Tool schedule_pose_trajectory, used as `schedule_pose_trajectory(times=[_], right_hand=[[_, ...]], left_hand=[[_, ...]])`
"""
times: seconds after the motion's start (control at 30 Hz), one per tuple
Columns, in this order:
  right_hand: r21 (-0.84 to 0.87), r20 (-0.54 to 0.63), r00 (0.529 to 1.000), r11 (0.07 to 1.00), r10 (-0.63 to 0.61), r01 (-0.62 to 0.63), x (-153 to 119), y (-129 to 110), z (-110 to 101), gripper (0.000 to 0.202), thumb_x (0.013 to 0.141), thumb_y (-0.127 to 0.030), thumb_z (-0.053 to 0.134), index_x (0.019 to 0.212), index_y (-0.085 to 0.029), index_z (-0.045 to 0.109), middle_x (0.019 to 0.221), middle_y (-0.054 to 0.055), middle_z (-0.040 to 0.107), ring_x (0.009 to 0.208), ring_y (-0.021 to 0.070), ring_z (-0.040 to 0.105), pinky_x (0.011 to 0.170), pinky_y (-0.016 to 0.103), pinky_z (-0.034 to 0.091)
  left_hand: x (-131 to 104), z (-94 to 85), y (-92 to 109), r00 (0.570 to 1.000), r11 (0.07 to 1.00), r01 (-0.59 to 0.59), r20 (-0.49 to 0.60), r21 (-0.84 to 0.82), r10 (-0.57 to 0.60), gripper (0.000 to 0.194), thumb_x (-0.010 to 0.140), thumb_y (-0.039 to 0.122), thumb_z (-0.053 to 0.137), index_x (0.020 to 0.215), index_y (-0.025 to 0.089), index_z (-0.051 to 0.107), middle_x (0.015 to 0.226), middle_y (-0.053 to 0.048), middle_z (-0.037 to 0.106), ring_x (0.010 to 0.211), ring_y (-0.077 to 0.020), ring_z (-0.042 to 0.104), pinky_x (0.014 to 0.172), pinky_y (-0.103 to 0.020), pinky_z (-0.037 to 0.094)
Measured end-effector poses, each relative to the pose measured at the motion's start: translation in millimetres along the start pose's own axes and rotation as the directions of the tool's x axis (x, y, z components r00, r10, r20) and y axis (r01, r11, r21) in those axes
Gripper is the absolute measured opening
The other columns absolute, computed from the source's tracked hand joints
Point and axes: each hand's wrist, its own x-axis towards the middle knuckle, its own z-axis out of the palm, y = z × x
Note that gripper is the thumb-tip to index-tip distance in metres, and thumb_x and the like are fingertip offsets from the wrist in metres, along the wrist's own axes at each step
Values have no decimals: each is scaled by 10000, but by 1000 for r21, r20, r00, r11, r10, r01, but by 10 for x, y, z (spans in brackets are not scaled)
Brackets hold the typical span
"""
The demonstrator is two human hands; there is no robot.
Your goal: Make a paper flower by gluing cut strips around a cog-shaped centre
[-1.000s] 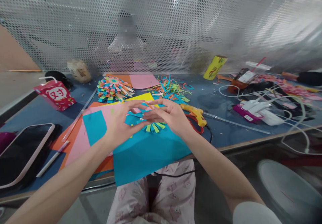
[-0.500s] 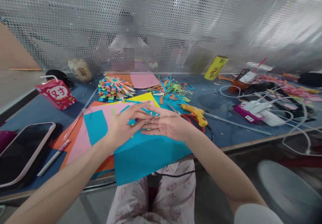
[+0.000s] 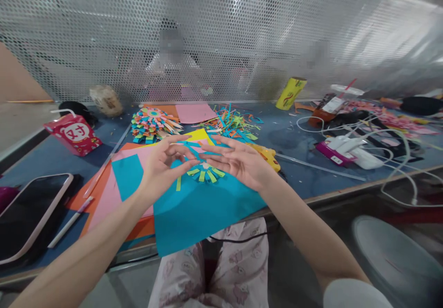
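Over a blue paper sheet (image 3: 207, 218) I hold both hands a little apart. My left hand (image 3: 163, 167) is curved, thumb and fingers apart, with nothing visible between them. My right hand (image 3: 249, 162) is palm partly up with its fingers spread, and it appears to hold nothing. Between and beneath the hands lies a round flower of yellow-green and blue paper strips (image 3: 202, 175), its far side partly hidden by my fingers. A loose yellow-green strip (image 3: 178, 183) lies beside my left thumb. Behind stands a finished-looking multicoloured paper flower (image 3: 152, 121).
Paper scraps (image 3: 231, 121) and a yellow glue gun (image 3: 272, 157), partly behind my right hand, lie beyond. A phone (image 3: 31, 211), a glue stick (image 3: 71, 222) and a red drink carton (image 3: 78, 133) sit left. Chargers with cables (image 3: 346, 149) are right. A perforated metal screen (image 3: 221, 36) closes the back.
My hands, which overlapped above the flower, have drawn apart, so its yellow-green strips now show. The camera view has shifted slightly.
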Motion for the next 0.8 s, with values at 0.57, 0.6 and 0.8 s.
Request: schedule_pose_trajectory(times=[0.57, 0.6, 0.8], right_hand=[[-377, 219, 937, 862, -271, 338, 51, 126, 21, 396, 834, -196, 542, 1227, -219, 494, 1258, 81, 632, 1094, 195, 643, 948, 414, 536], [-456, 234, 921, 802, -311, 386, 52, 125, 10, 386, 838, -197, 549, 1221, -219, 508, 1272, 81, 622, 1114, 197, 632, 943, 403, 539], [-779, 377, 789, 294, -486, 553, 34, 225, 35, 388, 819, -190, 644, 1199, -234, 580, 1249, 52, 638, 1111, 181, 629, 896, 312, 550]], left_hand=[[4, 64, -22, 962, 932, 269, 25, -243, -271, 602, 587, 251, 839, 1131, 148, 604, 625, 20, 694, 604, -127, 645, 626, -235, 515], [6, 62, -31, 961, 931, 272, 31, -244, -273, 573, 597, 259, 834, 1114, 147, 616, 622, 20, 689, 593, -120, 635, 613, -226, 506], [1, 72, -108, 939, 889, 344, 105, -303, -327, 497, 566, 296, 857, 1003, 157, 663, 621, 1, 697, 549, -120, 617, 559, -224, 494]])
